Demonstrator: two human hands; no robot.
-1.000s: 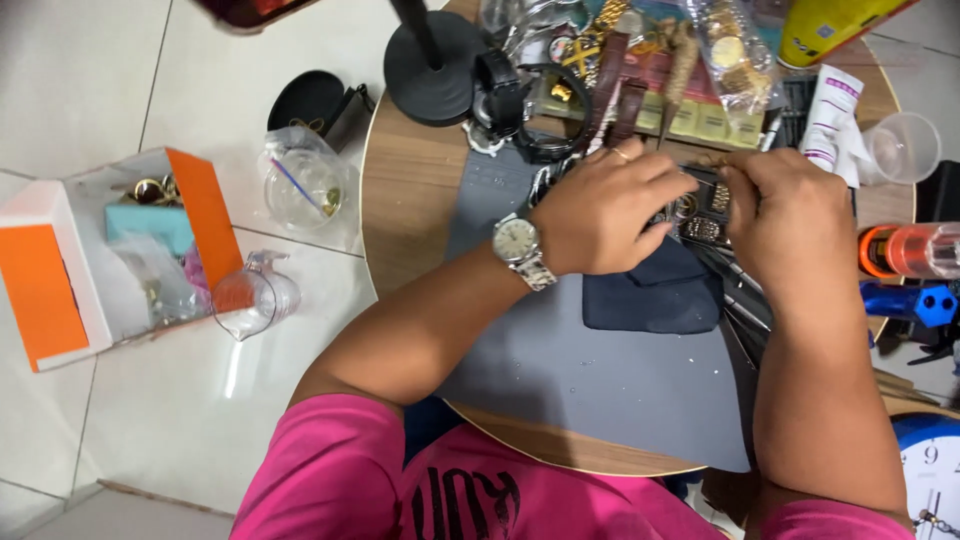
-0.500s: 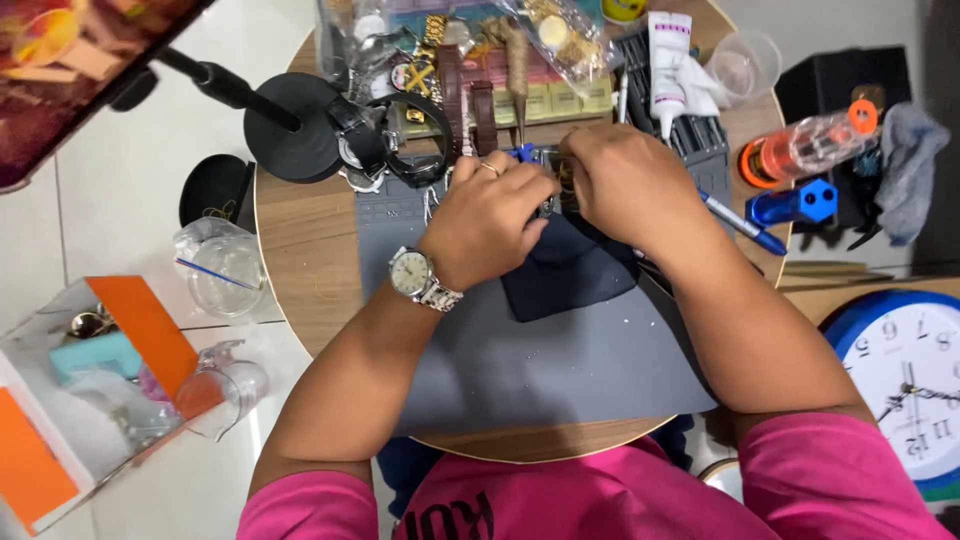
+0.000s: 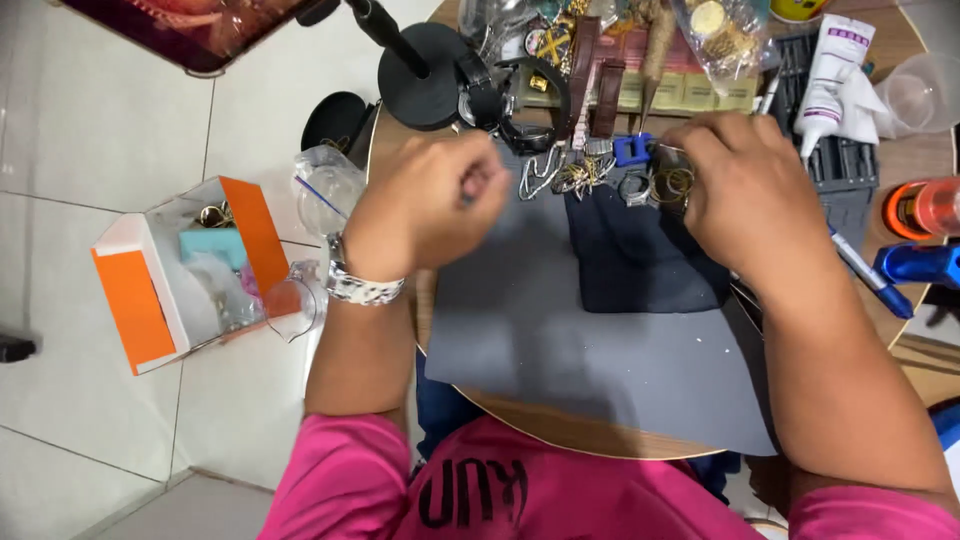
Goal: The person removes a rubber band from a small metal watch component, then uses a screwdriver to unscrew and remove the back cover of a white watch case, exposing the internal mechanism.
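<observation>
right hand (image 3: 752,190) grip pinched on a small metal part (image 3: 668,152), sits at its fingertips by the blue holder (image 3: 631,149) | left hand (image 3: 428,205) curled shut, blurry, can't tell what's inside | tip: I'd brace wrists on the grey mat (image 3: 560,340) over the desk (image 3: 400,150), go slow

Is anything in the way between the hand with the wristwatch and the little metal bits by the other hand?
Nothing visible blocks it. Between the left hand and the metal bits at the right hand lies only flat grey mat and a low dark cloth.
</observation>
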